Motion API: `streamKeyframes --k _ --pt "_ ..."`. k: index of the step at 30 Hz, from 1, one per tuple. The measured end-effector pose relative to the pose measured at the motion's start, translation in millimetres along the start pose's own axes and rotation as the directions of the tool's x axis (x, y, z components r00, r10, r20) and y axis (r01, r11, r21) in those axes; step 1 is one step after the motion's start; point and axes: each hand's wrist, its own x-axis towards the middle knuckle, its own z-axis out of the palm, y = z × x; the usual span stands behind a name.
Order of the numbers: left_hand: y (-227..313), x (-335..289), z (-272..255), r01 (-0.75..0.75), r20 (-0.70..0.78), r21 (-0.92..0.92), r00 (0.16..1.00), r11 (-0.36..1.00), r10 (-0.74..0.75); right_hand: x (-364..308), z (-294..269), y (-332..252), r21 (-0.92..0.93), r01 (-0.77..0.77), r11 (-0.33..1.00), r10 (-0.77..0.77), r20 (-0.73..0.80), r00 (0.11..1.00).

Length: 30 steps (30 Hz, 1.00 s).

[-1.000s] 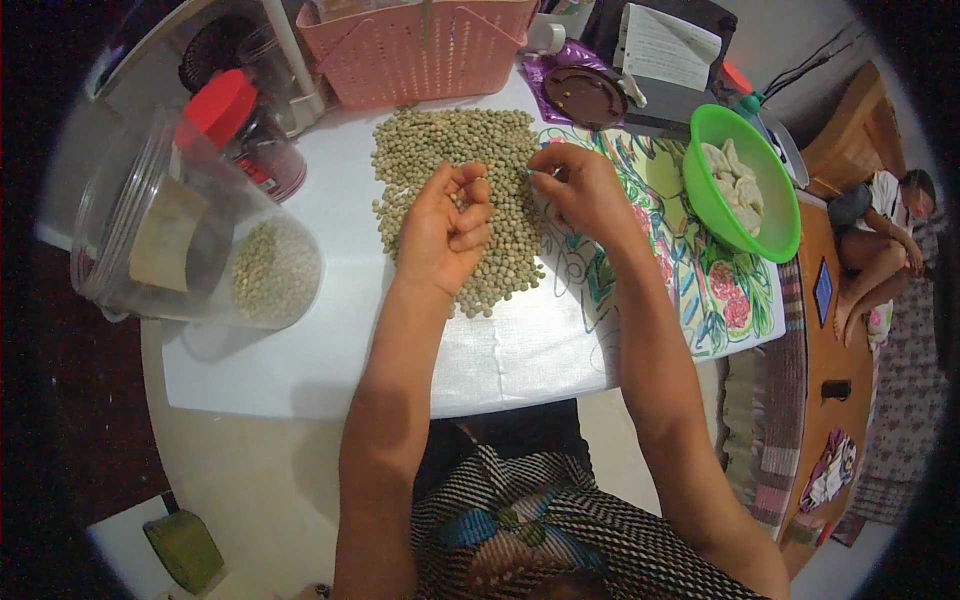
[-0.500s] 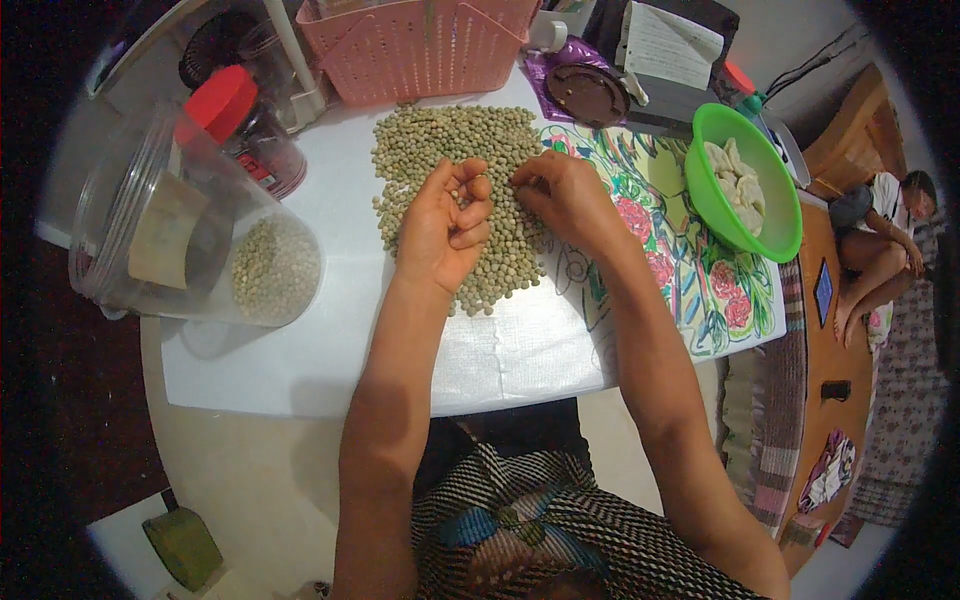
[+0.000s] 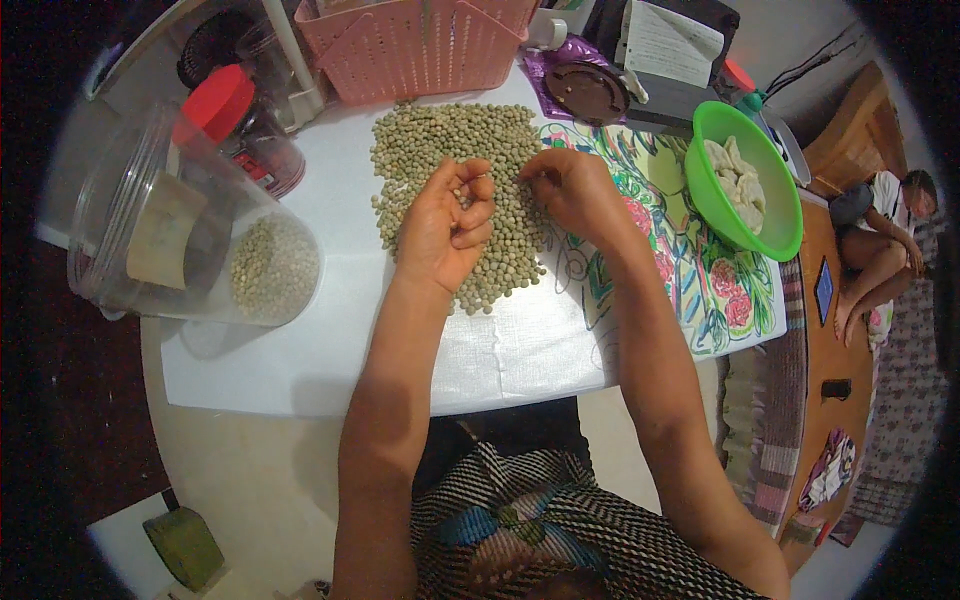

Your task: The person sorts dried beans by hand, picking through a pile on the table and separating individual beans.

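A spread of dried peas (image 3: 500, 270), round and greenish-tan, lies on the white table cover. My left hand (image 3: 447, 220) hovers over its middle, palm turned up and fingers curled in; whatever they hold is too small to make out. At the right edge of the peas is my right hand (image 3: 578, 195), back of the hand up, thumb and fingertips pinched together. The fingertips are partly hidden, so I cannot see what is between them. To the left, a large clear plastic jar (image 3: 215, 270) lies tilted on its side with more peas at its bottom.
Behind the peas stands a pink basket (image 3: 420, 55). A red-lidded jar (image 3: 245, 140) is at the back left. On the right, a green bowl (image 3: 700, 190) holds pale dumpling-like pieces on a flowered cover (image 3: 665, 260). A brown lid (image 3: 588, 93) lies behind; a person sits far right.
My right hand has shifted slightly to the right, away from my left hand. The left hand stays almost where it was, fingers still curled.
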Motion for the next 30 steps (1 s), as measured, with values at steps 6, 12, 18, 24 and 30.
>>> streamKeyframes --k 6,12,18,24,30 --pt "-2.1 1.4 0.4 0.017 -0.012 0.035 1.000 0.999 -0.016 1.0 -3.7 1.5 0.087 -0.027 0.996 0.035 -0.097 0.995" --pt "-5.7 0.1 3.0 0.073 0.010 0.137 0.997 0.988 -0.075 2.1 -10.7 -23.4 0.669 0.007 0.743 0.067 -0.085 0.994" --pt "-8.3 -2.6 8.7 0.089 0.018 0.151 0.995 0.985 -0.093 1.6 -10.5 -26.3 0.725 0.055 0.687 0.049 -0.122 0.991" --pt "-5.2 -0.6 3.6 0.064 -0.018 0.062 0.998 0.996 -0.063 2.3 -14.6 -2.1 0.483 -0.110 0.868 0.151 -0.046 0.987" --pt "-4.3 -0.5 0.4 0.043 -0.006 0.046 0.999 0.998 -0.042 -1.2 -5.9 -6.0 -0.030 0.001 1.000 0.000 0.024 1.000"
